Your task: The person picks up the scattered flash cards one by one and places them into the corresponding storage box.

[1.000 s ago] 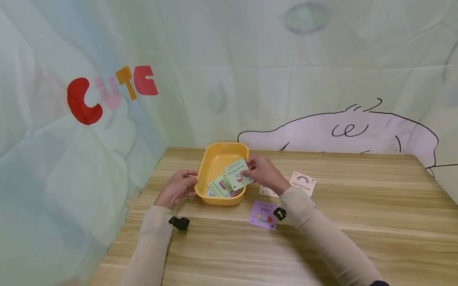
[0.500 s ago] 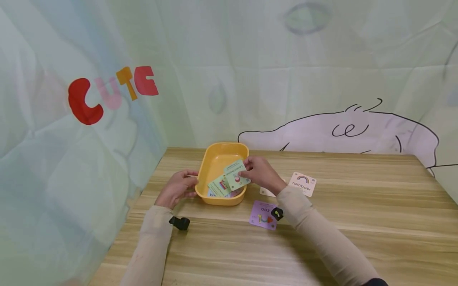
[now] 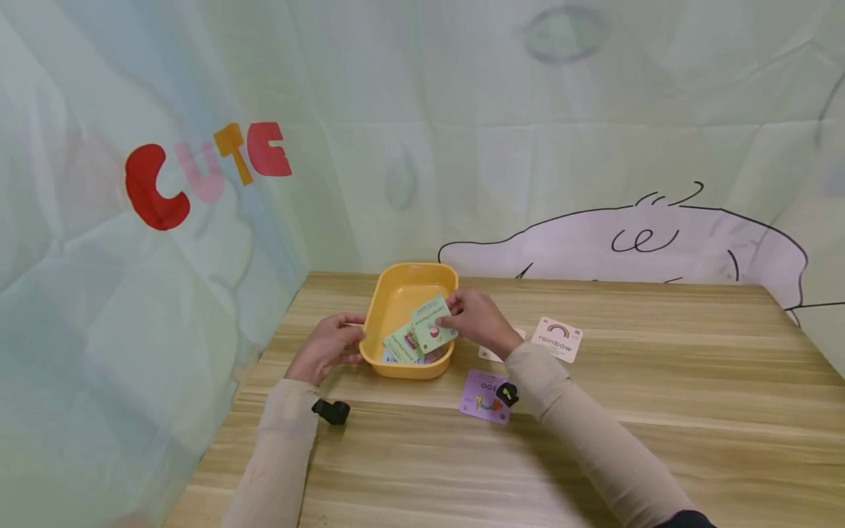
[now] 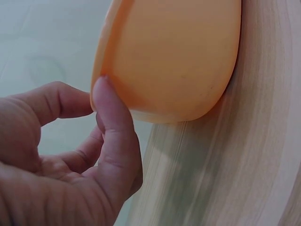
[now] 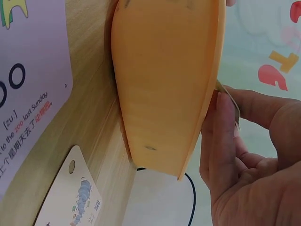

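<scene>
My left hand (image 3: 325, 348) pinches the near-left rim of a yellow plastic tray (image 3: 412, 297); in the left wrist view, the fingertips meet at the tray's edge (image 4: 97, 61). My right hand (image 3: 485, 320) holds a pale green Lantern Festival card (image 3: 430, 331) between thumb and fingers over the tray's right rim. Seen from the right wrist, that card shows only as a thin edge. Inside the tray, a green card with a boat picture (image 3: 401, 342) overlaps other cards, one partly reading "kiwi" (image 3: 394, 358).
To the right of the tray lie a purple zoo card (image 3: 478, 400), a rainbow card (image 3: 558, 339) and a whitish card (image 3: 488, 354) mostly hidden by the right hand. All rest on the wooden table (image 3: 660, 381). A printed curtain (image 3: 370, 147) borders its back and left.
My right hand has shifted slightly left, bringing the Lantern Festival card further over the tray. The left hand and tray stay where they were.
</scene>
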A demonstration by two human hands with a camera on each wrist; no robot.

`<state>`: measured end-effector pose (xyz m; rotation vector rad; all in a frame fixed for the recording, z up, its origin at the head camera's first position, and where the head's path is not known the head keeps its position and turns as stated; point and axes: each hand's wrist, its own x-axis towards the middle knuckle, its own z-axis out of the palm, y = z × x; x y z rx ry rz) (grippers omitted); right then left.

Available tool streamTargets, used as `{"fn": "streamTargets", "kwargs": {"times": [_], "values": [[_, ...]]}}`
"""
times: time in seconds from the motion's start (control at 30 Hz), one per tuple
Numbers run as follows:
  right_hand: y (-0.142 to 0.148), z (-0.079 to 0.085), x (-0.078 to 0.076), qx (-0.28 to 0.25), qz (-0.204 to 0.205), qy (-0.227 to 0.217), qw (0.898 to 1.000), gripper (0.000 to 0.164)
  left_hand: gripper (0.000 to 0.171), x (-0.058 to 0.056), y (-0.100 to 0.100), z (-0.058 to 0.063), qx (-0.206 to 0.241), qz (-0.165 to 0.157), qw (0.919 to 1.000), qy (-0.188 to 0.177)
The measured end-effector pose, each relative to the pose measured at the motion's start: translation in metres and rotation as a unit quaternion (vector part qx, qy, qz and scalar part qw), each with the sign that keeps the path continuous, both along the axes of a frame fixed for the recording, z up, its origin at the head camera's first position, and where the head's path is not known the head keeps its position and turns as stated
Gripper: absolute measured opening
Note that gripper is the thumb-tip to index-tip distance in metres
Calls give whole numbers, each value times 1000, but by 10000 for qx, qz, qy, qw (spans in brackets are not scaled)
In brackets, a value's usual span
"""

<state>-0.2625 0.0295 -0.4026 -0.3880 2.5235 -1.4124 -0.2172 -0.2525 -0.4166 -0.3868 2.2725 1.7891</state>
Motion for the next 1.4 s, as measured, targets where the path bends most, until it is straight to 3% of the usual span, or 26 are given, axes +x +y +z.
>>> {"fn": "streamTargets", "kwargs": {"times": [1.4], "values": [[-4, 2, 4, -189, -165, -175, 9995, 21, 43, 2, 0, 0, 109, -22, 9999, 106]]}}
